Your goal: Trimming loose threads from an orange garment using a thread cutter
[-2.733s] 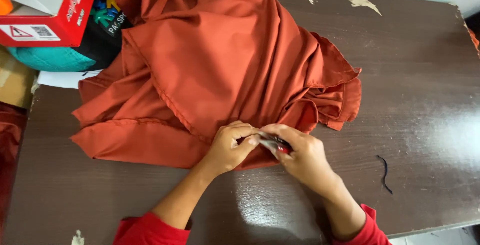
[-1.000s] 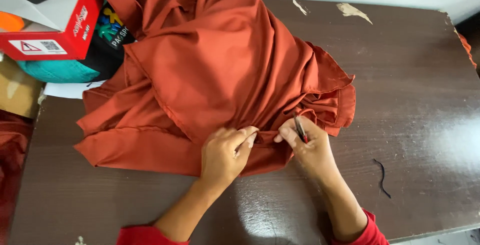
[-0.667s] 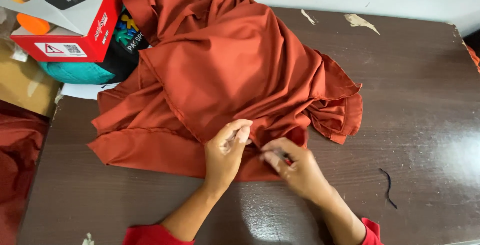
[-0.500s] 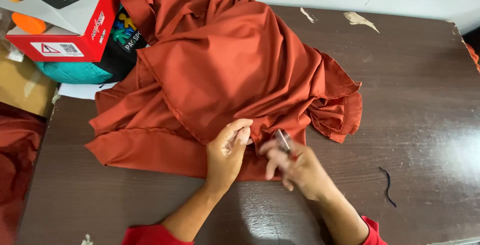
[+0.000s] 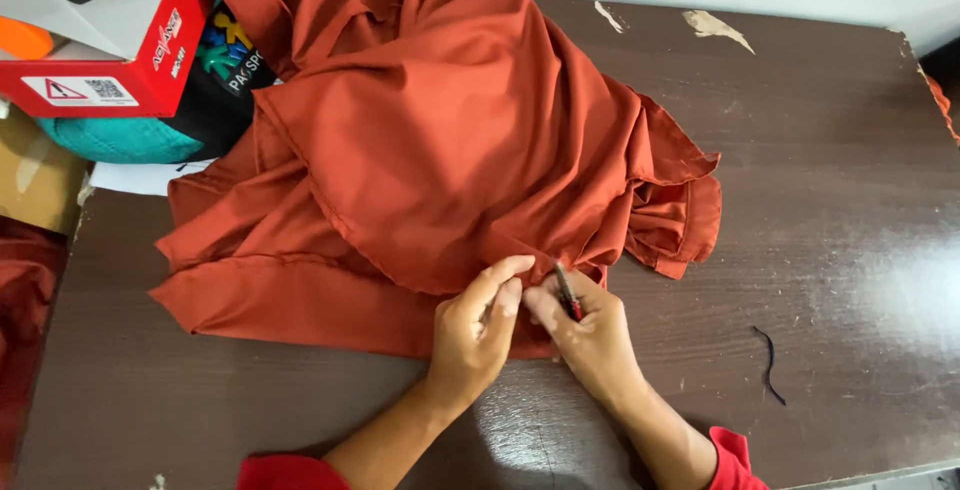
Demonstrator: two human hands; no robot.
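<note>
A rust-orange cloth (image 5: 440, 150) is heaped across the middle of the dark counter (image 5: 850, 180), its lower hem near the front edge. Work on that hem appears to be in hand: the fabric edge is pinched by the fingers (image 5: 505, 280) of the left hand (image 5: 470, 335), while a small, thin, dark tool with red on it (image 5: 568, 294) is gripped between thumb and forefinger of the right hand (image 5: 592, 335). Both hands are laid low, knuckles up, touching each other, forearms angled in from the front edge. The next move is judged to call for taut fabric and a fine, steady tool point. A loose dark thread (image 5: 768, 362) lies toward the front right corner; boxes (image 5: 120, 40) are stacked at the back left corner.
</note>
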